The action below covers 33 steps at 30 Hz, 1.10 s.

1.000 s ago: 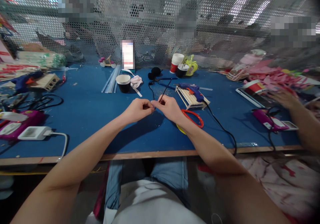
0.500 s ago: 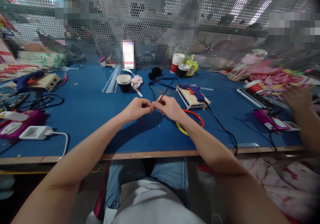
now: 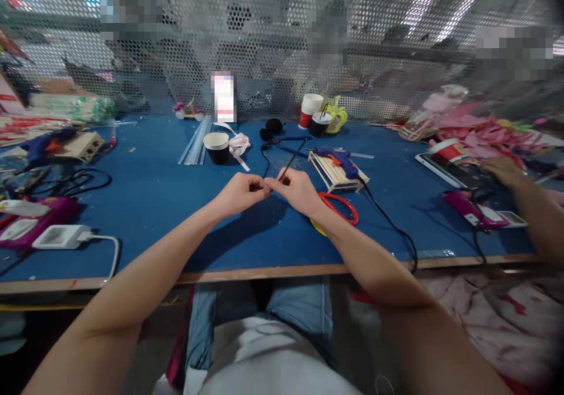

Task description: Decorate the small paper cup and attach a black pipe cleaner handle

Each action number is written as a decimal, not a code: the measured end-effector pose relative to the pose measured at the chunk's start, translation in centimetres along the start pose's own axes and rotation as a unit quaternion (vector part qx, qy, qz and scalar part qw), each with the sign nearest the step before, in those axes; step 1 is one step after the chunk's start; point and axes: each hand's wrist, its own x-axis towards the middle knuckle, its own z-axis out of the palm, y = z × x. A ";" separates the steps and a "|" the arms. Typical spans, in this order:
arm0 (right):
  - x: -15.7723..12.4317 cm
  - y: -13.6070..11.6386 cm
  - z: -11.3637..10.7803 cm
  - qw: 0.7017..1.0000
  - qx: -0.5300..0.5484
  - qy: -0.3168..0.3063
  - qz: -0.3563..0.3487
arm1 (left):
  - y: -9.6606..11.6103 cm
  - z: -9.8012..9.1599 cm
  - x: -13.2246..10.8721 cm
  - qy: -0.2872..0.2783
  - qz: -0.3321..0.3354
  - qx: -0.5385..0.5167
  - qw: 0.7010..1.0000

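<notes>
Head cam: both hands meet over mid blue table (image 3: 150, 201), tips touching or nearly so. R hand (image 3: 298, 192) is narrow, thumb + fingers pinching a thin dark strand (image 3: 294, 157) that slants up & right from the grip, free end near the glue gun (image 3: 325, 151). L hand (image 3: 238, 195) also narrow, fingertips pinched tog.; can't tell what's btwn them. A curved dark strand (image 3: 267, 163) runs from the fingertips up twd black pompoms (image 3: 273, 127); can't tell if same pc.

Glue gun, blue w/ orange trigger, lies on a small wooden rack (image 3: 321, 174) beyond R hand. Red ring (image 3: 351, 208) & yellow ring (image 3: 318, 227) by R forearm. Beyond L hand: black cup (image 3: 220, 154), pale ribbon (image 3: 240, 143) just beside it, clear sticks (image 3: 192, 151) to its left. Phone (image 3: 224, 98) upright at back, screen blurred. Red cup (image 3: 306, 119) & dark lidded cup (image 3: 318, 128) at back, R of ctr. Far R: co-worker's hand (image 3: 502, 170) near a tablet (image 3: 440, 170).
</notes>
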 end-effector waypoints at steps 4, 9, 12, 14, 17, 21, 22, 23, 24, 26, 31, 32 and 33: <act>0.0 0.1 0.0 1.000 -0.013 0.009 -0.007 | 0.0 0.2 0.0 0.006 -0.015 -0.014 1.000; -0.2 -0.1 0.1 0.997 0.065 -0.036 0.000 | 0.0 0.1 0.0 -0.003 -0.020 -0.029 0.999; -0.3 -0.1 0.1 0.987 0.142 -0.074 -0.001 | 0.0 -0.2 0.0 -0.004 -0.024 -0.050 0.998; -0.2 0.0 0.1 0.986 0.151 -0.067 -0.002 | -0.1 -0.3 0.0 -0.002 -0.027 -0.065 0.998; -0.1 0.3 0.2 0.987 0.156 -0.045 0.005 | -0.2 -0.4 0.1 0.000 -0.032 -0.070 0.997; 0.0 0.5 0.1 0.990 0.134 -0.042 0.013 | -0.2 -0.3 0.1 0.001 -0.038 -0.066 0.997; 0.0 0.5 0.1 0.992 0.117 -0.040 0.012 | -0.1 -0.2 0.1 0.002 -0.040 -0.065 0.997; 0.0 0.5 0.1 0.994 0.098 -0.037 0.010 | -0.1 -0.2 0.1 0.002 -0.041 -0.063 0.997; 0.0 0.5 0.1 0.996 0.081 -0.032 0.007 | 0.0 -0.1 0.1 0.003 -0.040 -0.061 0.997; -0.1 0.4 0.1 0.998 0.056 -0.020 0.004 | 0.1 -0.1 0.0 0.004 -0.035 -0.059 0.998; -0.1 0.5 0.3 0.999 0.042 0.007 -0.002 | 0.0 0.2 0.0 0.009 -0.026 -0.044 0.999; -0.1 0.5 0.3 0.999 0.041 0.012 -0.006 | 0.0 0.3 0.0 0.010 -0.021 -0.039 0.999; -0.1 0.6 0.4 0.999 0.040 0.018 -0.010 | -0.1 0.4 0.0 0.010 -0.015 -0.032 0.999</act>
